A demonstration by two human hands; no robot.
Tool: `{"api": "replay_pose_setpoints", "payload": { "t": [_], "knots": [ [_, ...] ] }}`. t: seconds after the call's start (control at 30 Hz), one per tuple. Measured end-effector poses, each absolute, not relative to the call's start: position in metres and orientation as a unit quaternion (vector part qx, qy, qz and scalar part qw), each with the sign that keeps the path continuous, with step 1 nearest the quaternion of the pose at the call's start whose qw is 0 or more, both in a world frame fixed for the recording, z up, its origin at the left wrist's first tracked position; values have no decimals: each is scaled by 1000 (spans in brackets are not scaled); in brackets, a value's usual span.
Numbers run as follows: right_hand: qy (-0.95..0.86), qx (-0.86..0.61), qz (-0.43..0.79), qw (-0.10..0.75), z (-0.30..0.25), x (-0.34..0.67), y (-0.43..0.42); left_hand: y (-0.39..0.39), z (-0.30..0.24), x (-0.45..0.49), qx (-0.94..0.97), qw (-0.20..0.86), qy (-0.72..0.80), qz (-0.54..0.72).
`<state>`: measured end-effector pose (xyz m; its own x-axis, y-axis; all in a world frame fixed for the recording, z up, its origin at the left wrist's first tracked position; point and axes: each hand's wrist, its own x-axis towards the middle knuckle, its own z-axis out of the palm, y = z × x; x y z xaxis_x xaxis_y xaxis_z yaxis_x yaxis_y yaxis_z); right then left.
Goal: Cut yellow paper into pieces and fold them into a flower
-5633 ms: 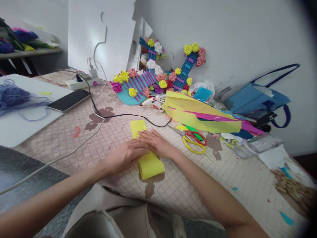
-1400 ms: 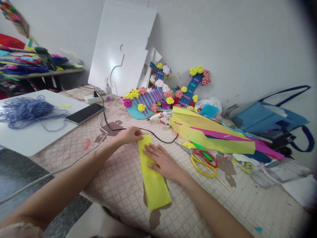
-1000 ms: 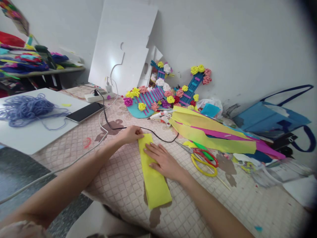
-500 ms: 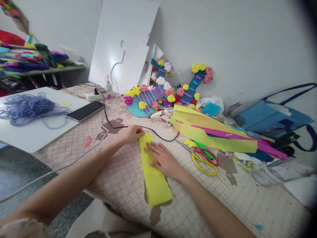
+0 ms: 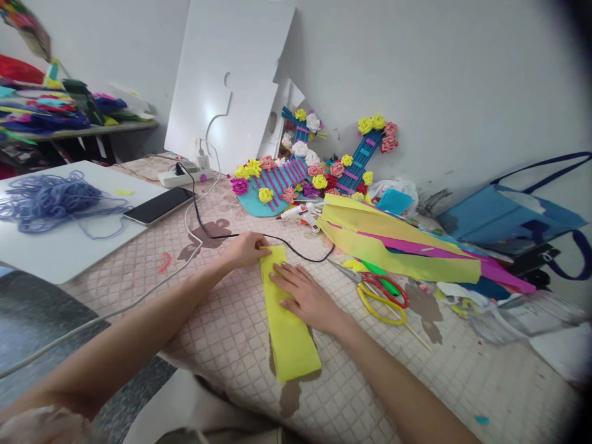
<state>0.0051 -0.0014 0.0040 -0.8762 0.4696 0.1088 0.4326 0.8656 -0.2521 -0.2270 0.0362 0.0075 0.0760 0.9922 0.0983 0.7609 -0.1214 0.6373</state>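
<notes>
On a checked tablecloth (image 5: 222, 333), a person's left hand (image 5: 248, 249) pinches the far left corner of a yellow paper strip (image 5: 296, 348) lying lengthwise, while the right hand (image 5: 308, 299) rests flat and unclenched upon its far half, near a pair of scissors (image 5: 363, 283).

Right of the yellow strip (image 5: 296, 351), the scissors (image 5: 364, 284) and a thin stick (image 5: 420, 338) stand in the way of a low pass, while the surface (image 5: 462, 388) nearer the person lies open beyond the right forearm (image 5: 388, 376) (bar a small blue scrap (image 5: 481, 420)). Ahead, a black cord (image 5: 319, 261) curves across the path, with the glue gun (image 5: 300, 214) and layered paper strips (image 5: 407, 259) behind it. Leftward, room remains between the left forearm (image 5: 157, 320) and the white board (image 5: 92, 250), though a pale cable (image 5: 139, 300) crosses it.
</notes>
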Motion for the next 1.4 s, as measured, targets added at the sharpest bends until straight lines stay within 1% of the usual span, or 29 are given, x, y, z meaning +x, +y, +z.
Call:
{"api": "replay_pose_setpoints", "payload": {
  "t": [0.47,0.97,1.13,1.27,1.4],
  "knots": [
    [-962,-235,111,81,4,6,-2,39,2,-227,698,198,639,254],
    [-962,-234,115,83,7,5,-2,35,10,-222,707,160,644,246],
    [-966,-228,105,56,8,4,-1,34,12,-220,712,152,643,238],
    [-967,-231,96,47,9,3,-2,32,12,-217,716,131,646,228],
    [-968,-230,92,48,8,2,-1,25,14,-214,724,75,649,222]
  ]
}}
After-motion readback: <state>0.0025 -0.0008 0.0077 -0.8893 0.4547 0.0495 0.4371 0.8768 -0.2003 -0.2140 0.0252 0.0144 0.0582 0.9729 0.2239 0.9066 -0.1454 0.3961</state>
